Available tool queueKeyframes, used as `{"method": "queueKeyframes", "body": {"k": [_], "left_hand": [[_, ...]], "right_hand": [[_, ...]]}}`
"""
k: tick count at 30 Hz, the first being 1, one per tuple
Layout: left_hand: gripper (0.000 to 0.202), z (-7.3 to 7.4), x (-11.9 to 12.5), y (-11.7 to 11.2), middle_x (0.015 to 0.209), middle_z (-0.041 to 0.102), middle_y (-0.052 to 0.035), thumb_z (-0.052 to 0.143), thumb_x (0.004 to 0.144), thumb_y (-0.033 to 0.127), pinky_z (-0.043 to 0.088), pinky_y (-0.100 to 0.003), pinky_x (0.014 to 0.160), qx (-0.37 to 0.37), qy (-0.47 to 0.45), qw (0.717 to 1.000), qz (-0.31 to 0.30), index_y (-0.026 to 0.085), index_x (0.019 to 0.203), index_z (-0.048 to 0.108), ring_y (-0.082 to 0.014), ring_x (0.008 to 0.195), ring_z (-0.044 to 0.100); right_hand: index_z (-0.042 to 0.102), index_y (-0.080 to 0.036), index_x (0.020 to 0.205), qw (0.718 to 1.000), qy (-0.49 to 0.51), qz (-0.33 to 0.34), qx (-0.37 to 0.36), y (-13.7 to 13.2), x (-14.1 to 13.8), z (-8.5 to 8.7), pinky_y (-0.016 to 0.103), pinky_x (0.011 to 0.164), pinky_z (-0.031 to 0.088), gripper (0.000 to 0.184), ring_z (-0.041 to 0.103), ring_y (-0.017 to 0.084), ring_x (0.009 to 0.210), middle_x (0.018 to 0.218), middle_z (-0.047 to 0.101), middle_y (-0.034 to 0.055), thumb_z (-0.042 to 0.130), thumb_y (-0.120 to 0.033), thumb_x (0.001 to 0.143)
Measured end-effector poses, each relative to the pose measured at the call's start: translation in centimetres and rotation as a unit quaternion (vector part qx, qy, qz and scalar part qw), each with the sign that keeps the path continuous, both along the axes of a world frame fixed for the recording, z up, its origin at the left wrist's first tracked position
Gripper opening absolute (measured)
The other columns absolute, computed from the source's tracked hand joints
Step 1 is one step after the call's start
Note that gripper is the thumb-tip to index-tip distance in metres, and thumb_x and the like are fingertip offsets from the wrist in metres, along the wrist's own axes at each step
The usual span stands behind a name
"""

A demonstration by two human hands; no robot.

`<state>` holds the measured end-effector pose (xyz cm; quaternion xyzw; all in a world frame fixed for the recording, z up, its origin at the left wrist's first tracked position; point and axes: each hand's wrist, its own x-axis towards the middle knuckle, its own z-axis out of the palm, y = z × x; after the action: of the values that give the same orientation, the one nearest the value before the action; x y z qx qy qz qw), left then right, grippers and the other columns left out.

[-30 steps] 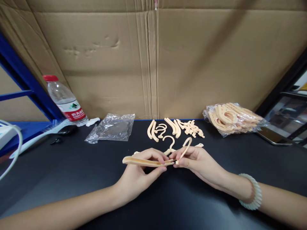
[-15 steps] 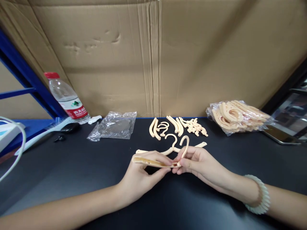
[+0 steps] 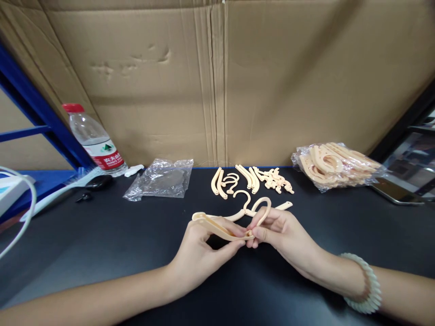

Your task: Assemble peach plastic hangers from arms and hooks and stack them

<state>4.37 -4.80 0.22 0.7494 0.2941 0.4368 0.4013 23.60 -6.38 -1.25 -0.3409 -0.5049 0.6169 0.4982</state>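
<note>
Seen from the head camera, a person's left hand [image 3: 202, 256] pinches a cream hanger arm [image 3: 217, 227] between thumb and fingers, while the right hand [image 3: 288, 233] grips a matching hook [image 3: 268, 209] near its base. The two pieces meet at the fingertips, above the dark tabletop [image 3: 136, 249] and in front of a hanger [image 3: 238, 216] lying there; whether they are locked together cannot be told. The arm's long axis slopes from upper left down to the joint at right, its hollow side facing up. The hook rises rightward, curling back left. Both look like light, fairly stiff, smooth plastic, probably best held close to the joint, since the thin ends could snap.
</note>
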Motion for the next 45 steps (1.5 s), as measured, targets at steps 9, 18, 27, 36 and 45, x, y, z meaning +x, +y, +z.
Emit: {"method": "queueKeyframes", "body": {"k": [9,18,27,36,45], "left_hand": [[0.018,-0.4,0.3,0.2,0.073,0.071,-0.0011,0.074,0.075,0.026,0.058,-0.028,0.071,-0.200,-0.101,0.974,0.012,0.016,0.083,0.061,-0.0175,0.071,0.071],[0.024,-0.3,0.7,-0.3,0.078,0.069,-0.0004,0.076,0.075,0.025,0.055,-0.025,0.071,-0.277,-0.108,0.954,-0.042,0.016,0.089,0.059,-0.0131,0.071,0.068],[0.019,-0.2,0.5,0.1,0.071,0.072,-0.0030,0.078,0.071,0.026,0.055,-0.025,0.070,-0.289,-0.095,0.953,-0.004,0.014,0.084,0.072,-0.0143,0.067,0.068],[0.019,0.1,0.4,0.1,0.072,0.072,-0.0040,0.079,0.069,0.029,0.055,-0.027,0.072,-0.273,-0.094,0.957,0.033,0.013,0.079,0.074,-0.0159,0.067,0.068],[0.020,0.0,0.3,0.0,0.071,0.069,-0.0034,0.079,0.068,0.027,0.054,-0.025,0.069,-0.269,-0.091,0.958,0.032,0.012,0.078,0.070,-0.0162,0.067,0.068]], "right_hand": [[0.076,-0.024,0.081,0.985,-0.111,-0.055,0.120,0.0,0.4,0.3,0.024,0.054,0.050,0.008,0.058,0.012,0.061,0.081,0.070,0.0032,0.073,-0.030,0.079],[0.073,-0.020,0.082,0.990,-0.088,-0.034,0.108,-0.8,-0.6,0.9,0.019,0.054,0.053,0.005,0.062,0.010,0.059,0.075,0.069,0.0010,0.073,-0.024,0.079],[0.071,-0.019,0.094,0.908,-0.288,-0.142,0.269,4.7,4.5,2.5,0.031,0.065,0.055,0.017,0.065,0.018,0.072,0.086,0.072,0.0061,0.062,-0.030,0.087],[0.072,-0.017,0.098,0.706,-0.572,-0.038,0.416,11.8,4.9,3.0,0.042,0.083,0.045,0.022,0.053,0.028,0.094,0.095,0.066,0.0108,0.064,-0.015,0.078],[0.071,-0.017,0.070,0.783,-0.501,-0.048,0.366,12.8,3.5,3.4,0.036,0.082,0.047,0.018,0.060,0.021,0.085,0.085,0.067,0.0074,0.058,-0.007,0.078]]}}
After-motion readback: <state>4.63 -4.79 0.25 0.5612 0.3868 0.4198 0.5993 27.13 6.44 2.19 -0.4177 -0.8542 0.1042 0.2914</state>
